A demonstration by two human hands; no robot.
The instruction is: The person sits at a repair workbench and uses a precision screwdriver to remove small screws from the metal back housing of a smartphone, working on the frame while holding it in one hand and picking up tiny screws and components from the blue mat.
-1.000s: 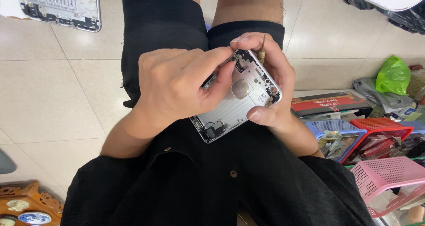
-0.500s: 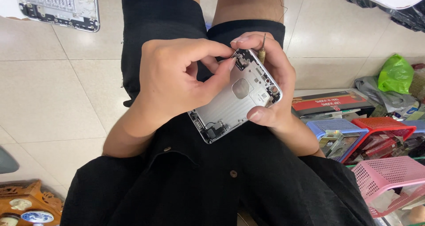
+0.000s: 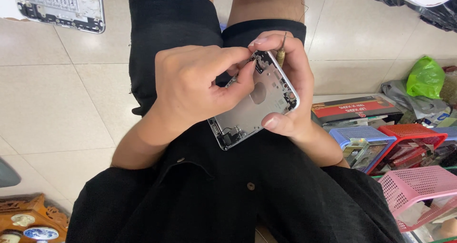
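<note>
I sit with a silver phone housing [image 3: 257, 105] held over my lap, its open inside facing up, with small parts at its lower end. My right hand [image 3: 297, 81] grips the housing from the right edge and back. It also keeps a small brass-tipped screwdriver [image 3: 281, 56] tucked between its fingers. My left hand [image 3: 190, 88] reaches in from the left, thumb and forefinger pinched together on the housing's upper corner by the camera opening. Whether a small part sits between those fingertips is hidden.
Another phone housing [image 3: 62, 5] lies on the tiled floor at the top left. To the right are a flat red and black box [image 3: 354, 109], blue [image 3: 362, 133], red [image 3: 412, 131] and pink [image 3: 419, 186] baskets and a green bag [image 3: 425, 76]. A carved wooden piece [image 3: 28, 219] is at bottom left.
My left fingertips have moved up from the middle of the housing to its upper corner. The housing has tilted slightly in my right hand.
</note>
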